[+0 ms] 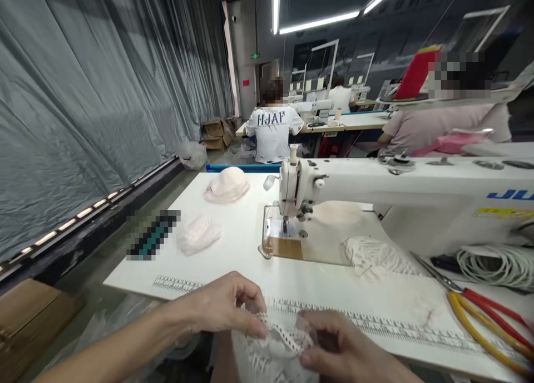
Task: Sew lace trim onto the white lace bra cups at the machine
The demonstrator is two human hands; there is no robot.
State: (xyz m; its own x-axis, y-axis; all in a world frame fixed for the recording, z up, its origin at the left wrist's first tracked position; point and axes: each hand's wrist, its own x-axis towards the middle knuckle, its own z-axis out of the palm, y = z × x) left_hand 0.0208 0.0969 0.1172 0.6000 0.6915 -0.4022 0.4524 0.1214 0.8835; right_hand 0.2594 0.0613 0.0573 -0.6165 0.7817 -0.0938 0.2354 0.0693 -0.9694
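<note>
Between my two hands, at the front edge of the table, hangs a piece of white lace fabric [271, 355] with a dotted trim along its top. My left hand [227, 308] pinches the trim at its left end, thumb and fingers closed on it. On the other end, my right hand [334, 341] grips the lace between thumb and fingers. The lower part of the lace drops out of view. Beyond the hands stands a white sewing machine [334, 185], its presser foot over the needle plate, with no fabric visible under it.
Left on the table lie a pale pink cup-shaped piece [227, 183] and a crumpled lace piece [199, 235]. White lace strips [375, 255], yellow- and red-handled scissors [471, 305] and a coil of white cord [496, 266] lie right. Printed rulers [359, 319] run along the front. People sit ahead.
</note>
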